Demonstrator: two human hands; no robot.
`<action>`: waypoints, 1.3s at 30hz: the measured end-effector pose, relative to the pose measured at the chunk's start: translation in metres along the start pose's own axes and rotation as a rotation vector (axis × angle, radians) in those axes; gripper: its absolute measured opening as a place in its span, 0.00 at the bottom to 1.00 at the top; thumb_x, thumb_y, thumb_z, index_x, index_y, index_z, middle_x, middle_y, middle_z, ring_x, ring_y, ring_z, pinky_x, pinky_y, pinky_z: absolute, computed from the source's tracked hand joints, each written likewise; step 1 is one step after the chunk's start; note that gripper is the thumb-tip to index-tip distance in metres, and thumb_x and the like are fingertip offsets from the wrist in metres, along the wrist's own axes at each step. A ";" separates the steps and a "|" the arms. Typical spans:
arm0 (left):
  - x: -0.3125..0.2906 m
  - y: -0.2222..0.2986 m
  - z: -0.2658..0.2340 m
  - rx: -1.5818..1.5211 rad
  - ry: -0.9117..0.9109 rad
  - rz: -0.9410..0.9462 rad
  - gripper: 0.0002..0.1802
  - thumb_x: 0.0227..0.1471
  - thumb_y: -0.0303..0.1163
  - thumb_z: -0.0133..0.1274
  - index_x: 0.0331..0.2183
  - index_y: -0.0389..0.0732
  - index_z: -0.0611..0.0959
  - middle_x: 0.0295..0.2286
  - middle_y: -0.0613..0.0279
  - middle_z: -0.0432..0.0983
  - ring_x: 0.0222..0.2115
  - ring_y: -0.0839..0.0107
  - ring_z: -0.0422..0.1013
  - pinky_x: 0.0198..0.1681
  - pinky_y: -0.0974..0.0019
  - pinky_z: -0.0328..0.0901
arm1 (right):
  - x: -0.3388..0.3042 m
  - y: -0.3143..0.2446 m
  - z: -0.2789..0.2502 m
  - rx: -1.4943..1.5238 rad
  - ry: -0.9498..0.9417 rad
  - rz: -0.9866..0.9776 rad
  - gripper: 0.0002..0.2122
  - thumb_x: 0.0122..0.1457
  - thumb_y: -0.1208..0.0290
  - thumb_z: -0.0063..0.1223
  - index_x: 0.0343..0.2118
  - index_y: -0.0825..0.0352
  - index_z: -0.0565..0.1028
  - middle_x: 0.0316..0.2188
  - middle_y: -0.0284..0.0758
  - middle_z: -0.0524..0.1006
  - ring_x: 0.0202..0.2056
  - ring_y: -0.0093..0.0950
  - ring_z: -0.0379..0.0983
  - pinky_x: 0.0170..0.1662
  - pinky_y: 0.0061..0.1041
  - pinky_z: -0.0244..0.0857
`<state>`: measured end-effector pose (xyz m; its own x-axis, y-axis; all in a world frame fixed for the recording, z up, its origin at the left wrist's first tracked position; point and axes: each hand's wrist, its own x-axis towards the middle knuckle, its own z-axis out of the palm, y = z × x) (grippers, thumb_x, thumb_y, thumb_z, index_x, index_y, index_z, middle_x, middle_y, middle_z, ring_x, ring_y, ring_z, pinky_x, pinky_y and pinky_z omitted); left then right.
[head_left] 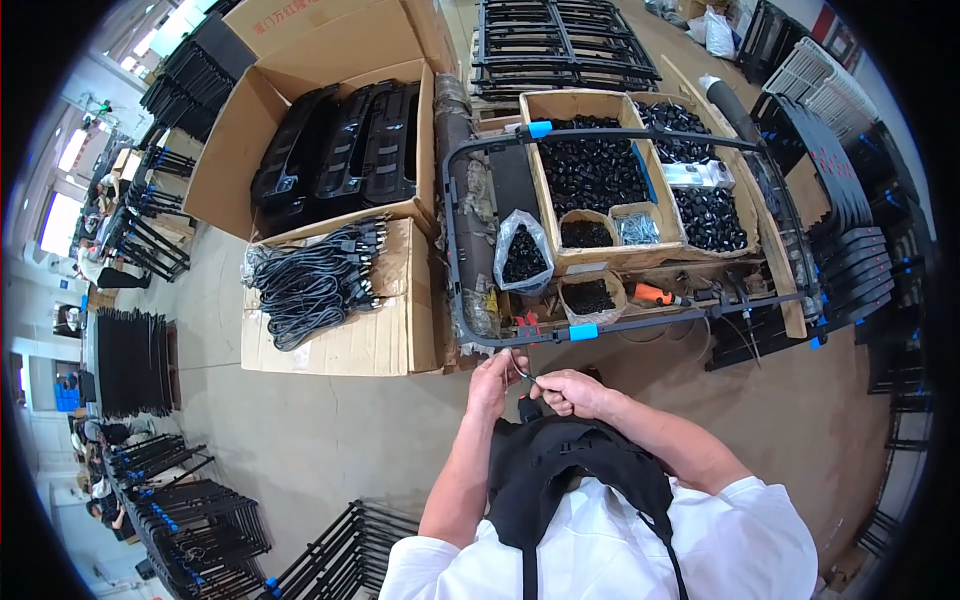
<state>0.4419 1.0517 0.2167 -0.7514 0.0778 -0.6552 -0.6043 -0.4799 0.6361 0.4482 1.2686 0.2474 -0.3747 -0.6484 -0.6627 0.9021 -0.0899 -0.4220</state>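
Just below the near rail of a black metal frame (655, 322), my two hands are close together at chest height. Some thin wires (523, 374), partly pale and partly dark green, run between them. My left hand (488, 385) pinches the wires with its fingertips near the rail. Closed around their other end is my right hand (572, 393), its thumb and fingers pressed together. What lies inside the fingers is hidden. Blue tape (583, 332) wraps the rail nearby, and a red clamp-like piece (527, 324) sits behind my left hand.
Beneath the frame, a wooden box (549, 215) holds many small black parts and screws. An orange-handled tool (655, 294) lies beside it. At left, bundled black cables (315, 280) rest on a carton before an open cardboard box (222, 160) of black panels. Stacked frames (345, 545) stand lower left.
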 end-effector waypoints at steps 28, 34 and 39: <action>-0.003 -0.022 0.031 0.042 0.354 0.271 0.08 0.65 0.33 0.60 0.38 0.38 0.82 0.30 0.62 0.81 0.30 0.72 0.77 0.37 0.68 0.68 | 0.016 0.011 -0.007 0.010 -0.076 0.031 0.17 0.76 0.59 0.43 0.41 0.69 0.78 0.19 0.19 0.61 0.19 0.13 0.55 0.23 0.19 0.50; -0.002 -0.018 0.038 0.116 0.401 0.189 0.09 0.66 0.32 0.59 0.37 0.36 0.82 0.30 0.61 0.81 0.29 0.72 0.77 0.35 0.68 0.68 | 0.019 0.013 -0.013 0.059 -0.110 0.033 0.16 0.76 0.61 0.44 0.41 0.70 0.78 0.20 0.20 0.61 0.21 0.13 0.55 0.24 0.17 0.49; -0.015 0.008 0.044 0.235 0.387 0.143 0.10 0.67 0.32 0.58 0.37 0.34 0.83 0.29 0.60 0.82 0.28 0.74 0.76 0.36 0.68 0.70 | 0.022 0.011 -0.012 0.095 -0.162 0.062 0.17 0.76 0.61 0.44 0.42 0.71 0.78 0.20 0.20 0.62 0.20 0.13 0.55 0.23 0.18 0.50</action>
<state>0.4370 1.0852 0.2500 -0.7046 -0.3273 -0.6295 -0.5790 -0.2476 0.7768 0.4472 1.2623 0.2202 -0.2851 -0.7676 -0.5741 0.9415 -0.1121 -0.3177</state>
